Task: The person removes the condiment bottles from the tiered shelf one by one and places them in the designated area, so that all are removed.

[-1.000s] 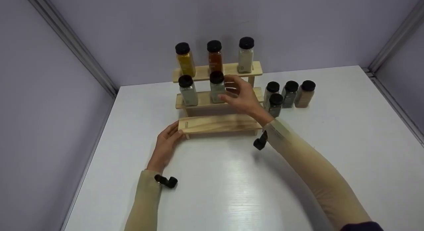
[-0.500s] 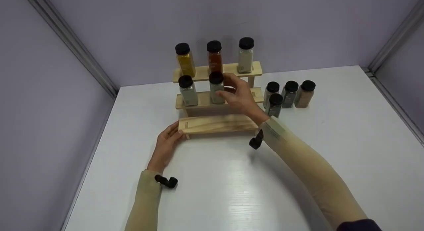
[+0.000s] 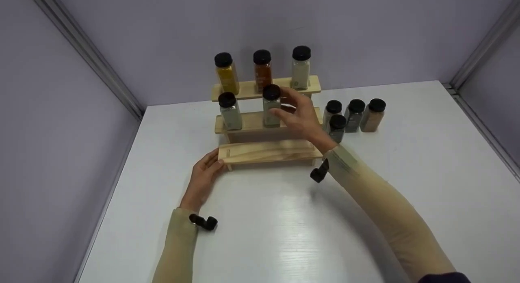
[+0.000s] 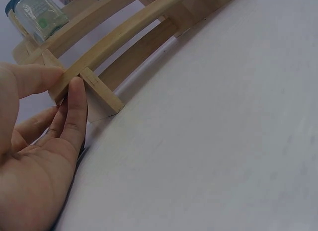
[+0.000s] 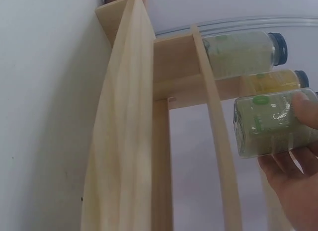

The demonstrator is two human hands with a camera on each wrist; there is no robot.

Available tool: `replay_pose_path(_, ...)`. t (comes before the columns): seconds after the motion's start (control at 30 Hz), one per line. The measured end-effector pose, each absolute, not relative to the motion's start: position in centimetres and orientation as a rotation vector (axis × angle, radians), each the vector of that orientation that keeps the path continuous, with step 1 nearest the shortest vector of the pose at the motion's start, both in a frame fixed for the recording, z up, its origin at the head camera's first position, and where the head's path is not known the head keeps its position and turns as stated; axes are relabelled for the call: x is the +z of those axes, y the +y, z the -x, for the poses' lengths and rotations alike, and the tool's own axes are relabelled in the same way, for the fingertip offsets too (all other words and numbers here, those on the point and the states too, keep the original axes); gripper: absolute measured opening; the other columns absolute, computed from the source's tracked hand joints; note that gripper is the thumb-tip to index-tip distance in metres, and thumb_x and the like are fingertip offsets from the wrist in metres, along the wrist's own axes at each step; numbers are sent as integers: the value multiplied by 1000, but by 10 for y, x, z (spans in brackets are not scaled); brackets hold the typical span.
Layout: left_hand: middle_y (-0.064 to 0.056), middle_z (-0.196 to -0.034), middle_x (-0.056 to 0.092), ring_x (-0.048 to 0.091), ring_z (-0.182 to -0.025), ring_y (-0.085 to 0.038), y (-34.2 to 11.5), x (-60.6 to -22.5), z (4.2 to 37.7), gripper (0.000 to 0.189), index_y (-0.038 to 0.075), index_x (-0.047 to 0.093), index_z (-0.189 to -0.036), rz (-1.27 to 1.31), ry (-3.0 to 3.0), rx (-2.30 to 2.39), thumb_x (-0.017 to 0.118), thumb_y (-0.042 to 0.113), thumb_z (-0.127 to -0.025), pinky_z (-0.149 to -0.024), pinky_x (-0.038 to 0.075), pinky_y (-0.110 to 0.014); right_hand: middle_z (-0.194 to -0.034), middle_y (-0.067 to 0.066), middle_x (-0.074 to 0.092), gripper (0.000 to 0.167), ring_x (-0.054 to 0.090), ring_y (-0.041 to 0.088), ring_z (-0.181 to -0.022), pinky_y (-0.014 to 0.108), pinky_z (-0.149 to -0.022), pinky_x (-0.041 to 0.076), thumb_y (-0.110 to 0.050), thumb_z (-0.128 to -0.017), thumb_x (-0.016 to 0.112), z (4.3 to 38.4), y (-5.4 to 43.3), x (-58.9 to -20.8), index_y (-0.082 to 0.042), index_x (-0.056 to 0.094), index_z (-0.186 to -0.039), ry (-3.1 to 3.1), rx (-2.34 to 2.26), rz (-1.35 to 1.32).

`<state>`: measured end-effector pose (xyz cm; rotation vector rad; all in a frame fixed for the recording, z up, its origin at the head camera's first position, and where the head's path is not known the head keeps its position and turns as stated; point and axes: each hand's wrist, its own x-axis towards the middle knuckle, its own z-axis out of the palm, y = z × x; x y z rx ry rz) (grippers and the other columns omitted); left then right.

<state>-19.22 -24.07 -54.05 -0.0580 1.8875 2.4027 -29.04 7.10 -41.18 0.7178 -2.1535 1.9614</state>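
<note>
My right hand [image 3: 300, 114] grips a spice jar [image 3: 271, 108] with a black lid and pale green contents, upright over the middle tier of the wooden rack [image 3: 260, 153]. In the right wrist view a gap shows between the held jar [image 5: 271, 122] and the tier's board. My left hand [image 3: 204, 177] pinches the left end of the lowest tier, thumb on top and fingers beneath, as the left wrist view shows. Another pale green jar [image 3: 230, 112] stands at the left of the middle tier. Along the top tier are a yellow jar [image 3: 227, 76], an orange-red jar [image 3: 263, 72] and a whitish jar [image 3: 301, 70].
Right of the rack, several more black-lidded jars stand grouped on the white table [image 3: 260, 234], among them a dark jar [image 3: 354, 116] and a pinkish-brown jar [image 3: 373, 116]. A grey wall [image 3: 365, 35] rises close behind the rack.
The right hand has raised the pale green jar slightly and shifted it to the right along the middle tier. The left hand keeps its hold on the rack.
</note>
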Motion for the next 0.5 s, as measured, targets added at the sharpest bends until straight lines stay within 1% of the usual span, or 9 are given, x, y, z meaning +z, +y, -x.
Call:
replay_pose_path(0.27, -19, -161, 48, 53, -142, -26, -240, -542, 194, 55, -1, 42, -161, 91, 1888, 2412, 59, 2, -109, -113, 56, -29, -137, 20, 69, 57, 68, 33, -125, 43, -110, 59, 3, -91, 82, 284, 91, -406, 2, 62, -145, -2172, 1925, -690)
replay_pose_path(0.5, -18, -164, 45, 49, -146, -27, -241, -540, 193, 57, 1, 40, -163, 79, 1912, 2379, 60, 6, -109, -112, 55, -28, -136, 14, 70, 52, 68, 26, -123, 48, -110, 58, -5, -95, 81, 275, 117, -405, -5, 65, -144, -2203, 1802, -726)
